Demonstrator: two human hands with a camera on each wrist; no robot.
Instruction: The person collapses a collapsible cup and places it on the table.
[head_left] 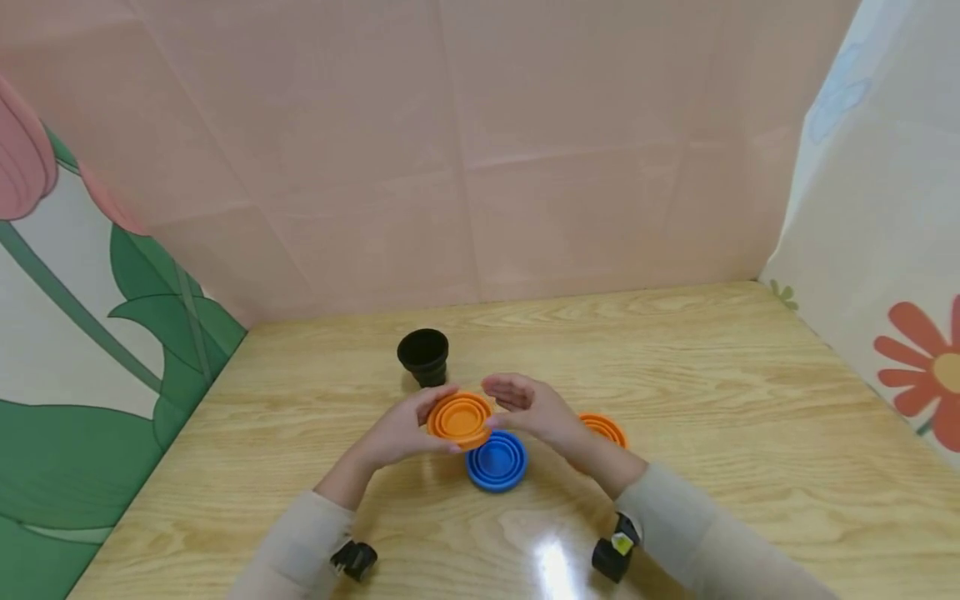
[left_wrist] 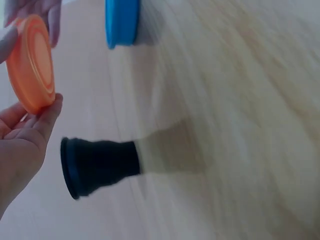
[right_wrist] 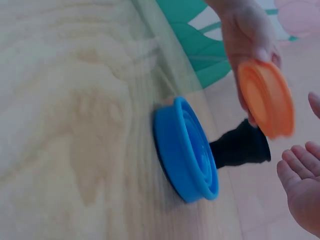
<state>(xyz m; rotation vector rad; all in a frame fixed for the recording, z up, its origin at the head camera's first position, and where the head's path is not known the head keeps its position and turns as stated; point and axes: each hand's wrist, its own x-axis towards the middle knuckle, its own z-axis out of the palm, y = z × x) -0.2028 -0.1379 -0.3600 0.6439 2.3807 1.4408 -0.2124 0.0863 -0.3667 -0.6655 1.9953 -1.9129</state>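
My left hand [head_left: 401,431] grips a flattened orange collapsible cup [head_left: 460,419] by its left edge, fingers behind and thumb in front. The cup is raised off the table and tilted so its concentric rings show. My right hand [head_left: 538,410] is just right of it, fingers extended and thumb close to the rim. Below the held cup, a flattened blue collapsible cup [head_left: 497,461] lies on the table, seen from the side in the right wrist view. A second flattened orange cup [head_left: 604,428] is partly hidden behind my right forearm.
Behind my left hand, a black cup [head_left: 423,357] stands upright, extended to full height, its mouth upward. The wooden table [head_left: 712,367] ends at a pink backdrop [head_left: 480,167], with flower-patterned panels on the left and right.
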